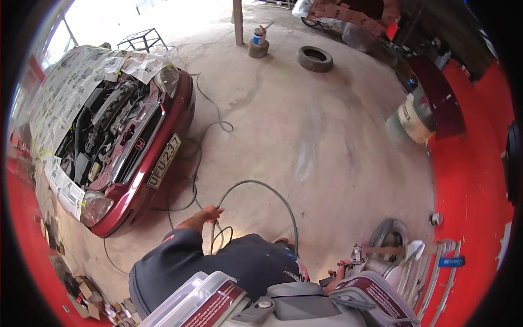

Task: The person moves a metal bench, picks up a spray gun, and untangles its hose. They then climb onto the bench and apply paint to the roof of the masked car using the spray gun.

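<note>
My left hand is closed around a dark green air hose, held out in front of my body. From there the hose arcs to the right and drops behind my dark shirt, while a smaller loop hangs below the hand. Low on the right, my right hand grips a metallic spray gun. Its fingers are partly hidden by a grey respirator with clear-cased filters, which fills the lower edge. Where the hose joins the gun cannot be seen.
A dark red car with its engine bay exposed and newspaper masking stands at left. Hose lies beside it on the concrete floor. A tyre, paint can, drum, second tyre and metal rack stand around.
</note>
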A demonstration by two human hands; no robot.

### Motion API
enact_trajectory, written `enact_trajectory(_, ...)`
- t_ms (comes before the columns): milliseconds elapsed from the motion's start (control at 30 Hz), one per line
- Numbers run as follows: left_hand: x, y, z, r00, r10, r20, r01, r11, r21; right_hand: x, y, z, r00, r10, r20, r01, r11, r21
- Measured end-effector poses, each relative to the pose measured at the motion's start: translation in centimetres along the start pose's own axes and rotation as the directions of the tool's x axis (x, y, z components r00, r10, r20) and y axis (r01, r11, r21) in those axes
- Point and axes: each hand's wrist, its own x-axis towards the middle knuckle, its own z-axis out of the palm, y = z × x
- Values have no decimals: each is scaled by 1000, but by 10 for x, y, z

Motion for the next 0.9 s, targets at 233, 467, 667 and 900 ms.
enact_trajectory(233,-34,42,7,945,-195,-262,48,877,-479,208,-77,84,957,-18,288,64,986,-153)
enact_trajectory(467,-49,84,27,806,-506,-309,158,686,-710,346,-108,239,818,7,575,90,986,-140)
enact_trajectory(667,-56,121,48,702,-595,-391,9,556,-831,425,-134,350,648,65,759,78,986,-151)
enact_trajectory(900,-123,247,159,449,-855,-261,-30,277,-960,539,-124,488,244,188,951,85,973,-214)
